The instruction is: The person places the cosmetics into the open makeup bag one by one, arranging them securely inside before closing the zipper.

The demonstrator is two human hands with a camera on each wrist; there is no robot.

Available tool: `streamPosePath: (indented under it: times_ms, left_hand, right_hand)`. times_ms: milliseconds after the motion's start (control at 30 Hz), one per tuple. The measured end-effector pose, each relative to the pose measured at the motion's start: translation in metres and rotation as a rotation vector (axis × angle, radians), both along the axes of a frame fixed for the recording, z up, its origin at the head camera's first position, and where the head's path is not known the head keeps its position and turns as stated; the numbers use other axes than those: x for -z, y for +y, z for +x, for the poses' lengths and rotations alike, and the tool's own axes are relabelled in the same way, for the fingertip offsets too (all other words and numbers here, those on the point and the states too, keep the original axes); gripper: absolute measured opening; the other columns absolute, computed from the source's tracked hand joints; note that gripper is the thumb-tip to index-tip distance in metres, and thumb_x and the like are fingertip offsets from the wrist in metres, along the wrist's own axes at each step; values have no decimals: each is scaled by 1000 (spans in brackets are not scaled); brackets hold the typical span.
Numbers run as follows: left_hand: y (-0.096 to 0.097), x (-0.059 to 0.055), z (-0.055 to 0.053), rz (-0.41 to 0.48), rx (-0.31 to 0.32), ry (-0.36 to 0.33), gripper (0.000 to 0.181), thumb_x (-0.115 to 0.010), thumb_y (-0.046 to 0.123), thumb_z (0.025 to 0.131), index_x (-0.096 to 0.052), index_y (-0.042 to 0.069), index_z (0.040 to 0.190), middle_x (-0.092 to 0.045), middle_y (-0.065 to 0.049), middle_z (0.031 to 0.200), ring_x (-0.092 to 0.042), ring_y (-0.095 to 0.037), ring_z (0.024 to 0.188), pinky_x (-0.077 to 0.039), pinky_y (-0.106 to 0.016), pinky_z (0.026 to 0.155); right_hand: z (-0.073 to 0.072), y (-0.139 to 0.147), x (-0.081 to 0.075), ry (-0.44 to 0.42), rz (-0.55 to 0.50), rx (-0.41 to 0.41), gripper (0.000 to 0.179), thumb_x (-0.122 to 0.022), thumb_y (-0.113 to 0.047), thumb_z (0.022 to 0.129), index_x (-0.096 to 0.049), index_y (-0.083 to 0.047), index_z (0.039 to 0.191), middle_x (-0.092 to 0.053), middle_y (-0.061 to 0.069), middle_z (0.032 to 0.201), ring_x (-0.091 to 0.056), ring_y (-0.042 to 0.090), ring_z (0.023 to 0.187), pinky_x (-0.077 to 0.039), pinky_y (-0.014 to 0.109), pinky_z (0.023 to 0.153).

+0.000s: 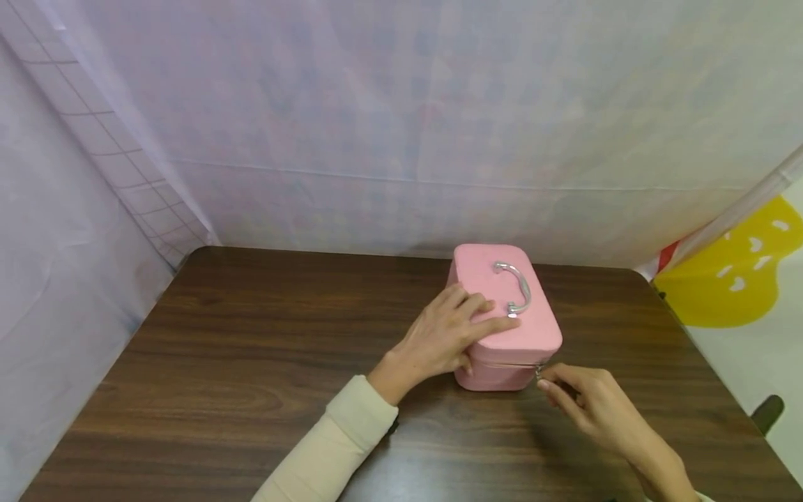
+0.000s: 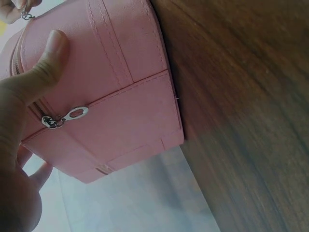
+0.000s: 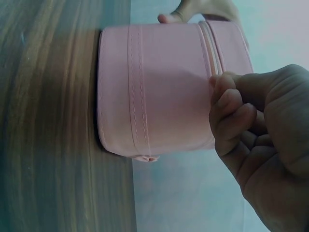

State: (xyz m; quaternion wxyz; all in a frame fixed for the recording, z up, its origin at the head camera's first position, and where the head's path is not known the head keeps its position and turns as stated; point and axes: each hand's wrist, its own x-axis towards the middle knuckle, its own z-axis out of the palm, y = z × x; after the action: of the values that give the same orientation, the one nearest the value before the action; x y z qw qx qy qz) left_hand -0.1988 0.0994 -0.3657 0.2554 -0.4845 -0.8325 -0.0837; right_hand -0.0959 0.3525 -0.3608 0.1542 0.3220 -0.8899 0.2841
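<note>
A pink vanity case (image 1: 502, 335) with a silver handle (image 1: 523, 286) on its lid stands on the table. My left hand (image 1: 442, 331) rests on the lid with fingers spread, while its thumb (image 2: 50, 55) presses against the case's side. At the front right corner, my right hand (image 1: 592, 401) pinches a metal zipper pull (image 1: 538, 373); in the right wrist view the fingertips cover it. Part of the zipper track (image 3: 211, 46) shows above those fingers. A second zipper pull (image 2: 76, 113) hangs loose on another side of the case in the left wrist view.
The dark wood-grain table (image 1: 251, 362) has rounded back corners. A pale curtain (image 1: 401, 125) hangs behind it, with white sheeting (image 1: 56, 230) on the left. A yellow shape (image 1: 730, 272) shows beyond the right edge.
</note>
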Motion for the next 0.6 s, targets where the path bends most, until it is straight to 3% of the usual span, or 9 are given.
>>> streamPosePath:
  times_ms: [333, 600]
  left_hand:
    - [4, -1, 5, -12, -19, 25, 98, -84, 54, 53, -43, 38, 141, -47, 2, 124, -40, -20, 102, -30, -32, 98]
    - [11, -1, 10, -17, -58, 54, 100, -81, 57, 50, -43, 36, 140, -48, 1, 118, -42, -21, 99, -25, -34, 105]
  right_hand:
    - [1, -2, 0, -2, 16, 1, 35, -67, 9, 81, -58, -25, 86, -49, -19, 68, -42, -4, 51, -35, 10, 44]
    - [2, -4, 0, -12, -5, -9, 35, -67, 9, 82, -58, -25, 86, -48, -20, 68, -42, -4, 51, -35, 10, 43]
